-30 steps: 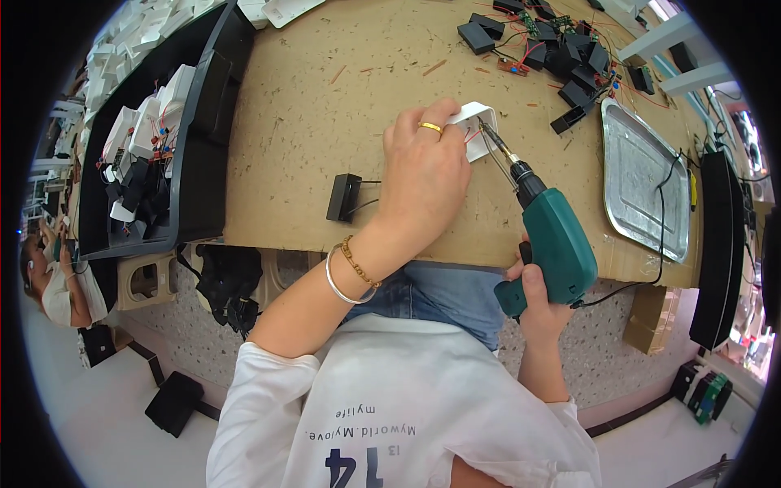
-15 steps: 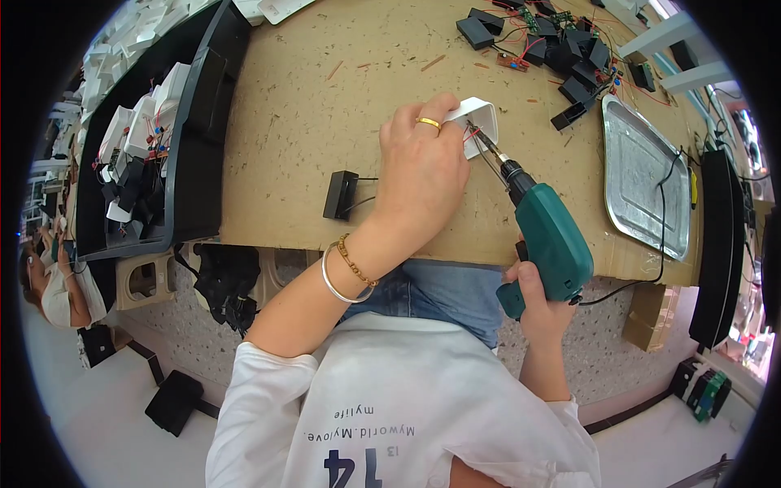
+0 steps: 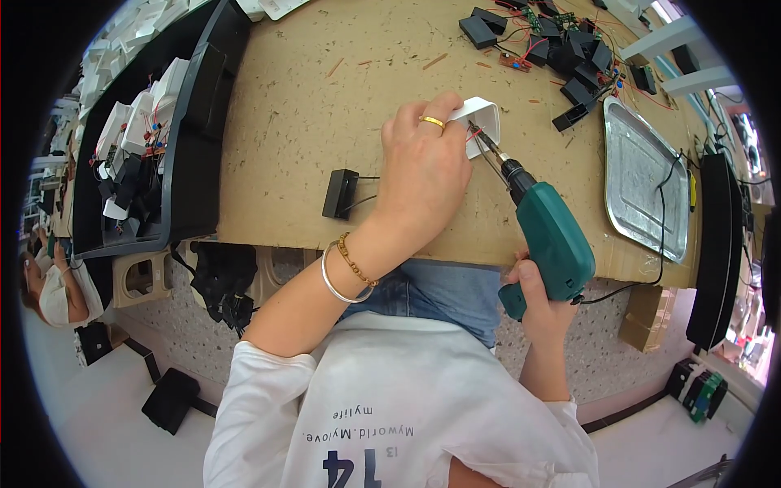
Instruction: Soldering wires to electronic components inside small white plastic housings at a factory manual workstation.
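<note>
My left hand [image 3: 427,167] is closed around a white plastic housing [image 3: 488,122] above the table, and its open side faces right. Red wire shows at the housing's mouth. My right hand [image 3: 543,305] grips a green electric screwdriver [image 3: 555,236] by its handle. The tool tilts up and left, and its bit reaches into the housing; the very tip and what it touches are hard to make out. Left of my left wrist lies a small black box [image 3: 340,193], whose dark leads run under my hand.
A black bin [image 3: 195,146] at the left holds white housings and wired black parts. Far right, black boxes [image 3: 565,57] and circuit boards lie heaped. A metal tray [image 3: 643,179] sits at the right, the screwdriver's cord [image 3: 661,220] crossing it. Another person [image 3: 65,285] sits at far left.
Almost nothing differs. Both hands, the housing and the electric screwdriver have shifted very slightly to the right in the picture, with the bit still inside the housing.
</note>
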Demonstrator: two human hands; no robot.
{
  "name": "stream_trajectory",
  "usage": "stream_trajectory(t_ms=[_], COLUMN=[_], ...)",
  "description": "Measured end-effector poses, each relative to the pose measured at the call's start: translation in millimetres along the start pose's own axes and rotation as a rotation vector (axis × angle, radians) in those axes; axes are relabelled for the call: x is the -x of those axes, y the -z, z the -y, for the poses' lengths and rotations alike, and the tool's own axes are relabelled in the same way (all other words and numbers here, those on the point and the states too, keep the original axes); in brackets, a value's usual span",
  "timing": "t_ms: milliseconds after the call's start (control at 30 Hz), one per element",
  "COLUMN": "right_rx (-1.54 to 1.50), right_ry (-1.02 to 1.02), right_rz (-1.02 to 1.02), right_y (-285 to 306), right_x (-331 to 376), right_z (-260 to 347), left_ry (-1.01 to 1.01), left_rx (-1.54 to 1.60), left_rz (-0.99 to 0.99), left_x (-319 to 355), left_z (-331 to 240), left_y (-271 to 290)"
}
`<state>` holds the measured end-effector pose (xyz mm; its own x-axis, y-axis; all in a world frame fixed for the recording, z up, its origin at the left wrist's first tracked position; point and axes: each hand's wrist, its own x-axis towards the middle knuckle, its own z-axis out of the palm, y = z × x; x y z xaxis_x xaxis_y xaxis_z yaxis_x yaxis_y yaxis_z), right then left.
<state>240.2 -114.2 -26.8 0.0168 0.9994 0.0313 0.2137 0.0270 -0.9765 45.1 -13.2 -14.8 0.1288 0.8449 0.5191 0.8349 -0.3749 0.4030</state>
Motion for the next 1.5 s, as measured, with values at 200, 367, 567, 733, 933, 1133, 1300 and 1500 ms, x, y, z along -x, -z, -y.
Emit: stream_trajectory(t_ms=[200,367,567,733,933,1133,1300,1500], right_rx=[-0.027,-0.019,-0.082,-0.113,-0.08,-0.019,-0.071,-0.022], right_ry=[0.006,0.006,-0.053,-0.069,-0.059,-0.073,-0.063,-0.063], right_rz=[-0.024,-0.015,-0.018,-0.037,-0.026,-0.013,-0.055,-0.018], right_y=[-1.3,-0.2,-3.4,-5.5,-5.2,-3.9,-7.1,-4.7], right_x=[-0.1,1.6,1.6,0.7,0.1,0.6,0.6,0.2], right_z=[3.6,1.4,10.8,12.3,13.8,16.0,17.5,18.9], left_ry=[-0.006,0.007,0.002,-0.001,-0.006,-0.012,-0.008,-0.004], left_rx=[0.01,0.017,0.027,0.026,0.008,0.007,0.006,0.012], left_rz=[-0.006,0.008,-0.057,-0.062,-0.065,-0.074,-0.07,-0.069], left_x=[0.0,0.0,-1.1,-1.3,-1.1,-0.9,-1.0,-1.0], left_z=[0.2,-0.6,-1.4,-1.1,-1.2,-1.3,-1.6,-1.3], left_y=[-1.0,0.3,-0.3,-0.8,-1.9,-2.0,-2.4,-2.8])
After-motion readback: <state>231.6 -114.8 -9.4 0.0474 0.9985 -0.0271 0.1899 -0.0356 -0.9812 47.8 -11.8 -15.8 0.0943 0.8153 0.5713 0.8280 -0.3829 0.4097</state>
